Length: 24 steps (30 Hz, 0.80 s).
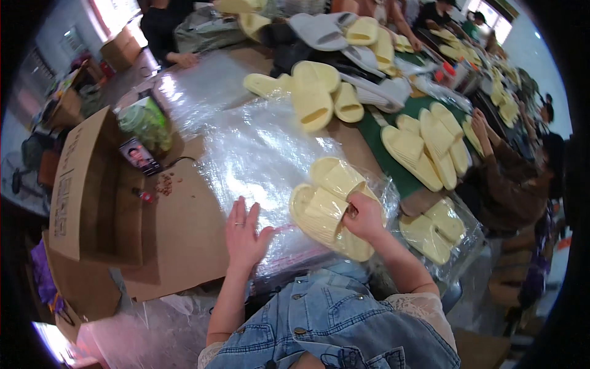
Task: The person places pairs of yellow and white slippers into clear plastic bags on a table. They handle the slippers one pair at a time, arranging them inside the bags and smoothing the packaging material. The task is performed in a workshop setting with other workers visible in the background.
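My right hand [364, 216] is closed round a pair of pale yellow slippers [313, 224], its fingers curled at the strap opening. Clear film shows along the right side of this pair; how far it wraps them I cannot tell. Flat on a stack of clear plastic bags [246, 154] lies my left hand [246, 237], fingers stretched and a ring on one of them. To the right of my right hand, another yellow pair [427, 237] rests in a clear bag. Beyond the bags are loose yellow slippers [313, 92].
An open cardboard box [92, 190] stands at left on a cardboard sheet [178, 246], beside a phone [140, 155] and a green bag [144, 126]. More yellow slippers [424, 144] lie on the green surface. Grey slippers [319, 31] are piled far off. A co-worker [513, 178] sits at right.
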Tool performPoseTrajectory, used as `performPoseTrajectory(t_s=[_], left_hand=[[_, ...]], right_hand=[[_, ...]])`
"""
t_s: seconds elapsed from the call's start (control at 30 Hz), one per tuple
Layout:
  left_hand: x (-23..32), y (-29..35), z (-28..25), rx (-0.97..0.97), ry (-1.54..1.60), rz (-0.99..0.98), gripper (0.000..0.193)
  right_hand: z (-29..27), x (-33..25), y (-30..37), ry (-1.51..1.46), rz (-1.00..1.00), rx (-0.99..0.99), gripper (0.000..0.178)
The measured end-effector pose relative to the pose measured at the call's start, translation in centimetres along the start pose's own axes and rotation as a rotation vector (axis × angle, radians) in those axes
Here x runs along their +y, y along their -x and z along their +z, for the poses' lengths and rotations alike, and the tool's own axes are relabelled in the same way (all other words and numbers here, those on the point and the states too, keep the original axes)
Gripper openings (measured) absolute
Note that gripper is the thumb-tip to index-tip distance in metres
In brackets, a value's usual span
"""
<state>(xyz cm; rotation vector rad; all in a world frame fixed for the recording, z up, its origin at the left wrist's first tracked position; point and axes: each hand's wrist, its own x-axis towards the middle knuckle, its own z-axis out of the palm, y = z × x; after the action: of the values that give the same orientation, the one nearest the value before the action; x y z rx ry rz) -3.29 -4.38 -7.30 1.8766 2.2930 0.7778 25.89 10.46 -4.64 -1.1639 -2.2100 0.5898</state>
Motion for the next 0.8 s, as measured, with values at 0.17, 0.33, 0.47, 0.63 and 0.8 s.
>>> performPoseTrajectory(t_s=[0.17,0.33,0.47,0.63,0.8], left_hand=[[-0.1,0.0,0.0,-0.032,-0.023,-0.003,0.063],[0.1,-0.3,-0.6,-0.077,-0.043,0.013,0.062],[0.3,-0.3,-0.7,-0.089,-0.105,0.027,0.06],[0.6,-0.3,-0.8,-0.059,-0.104,0.024,0.059],[0.3,-0.5,-0.6,-0.039,-0.078,0.053,0.058]], right_hand=[[-6.5,5.8,7.6,0.155,0.174,-0.153,0.018],[-13.5,8.9,16.7,0.314,0.103,-0.257,0.019],[-19.6,13.2,23.1,0.684,0.364,-0.245,0.017],[-18.0,17.1,23.5,0.82,0.413,-0.253,0.016],[-8.5,19.3,22.0,0.736,0.286,-0.5,0.018]])
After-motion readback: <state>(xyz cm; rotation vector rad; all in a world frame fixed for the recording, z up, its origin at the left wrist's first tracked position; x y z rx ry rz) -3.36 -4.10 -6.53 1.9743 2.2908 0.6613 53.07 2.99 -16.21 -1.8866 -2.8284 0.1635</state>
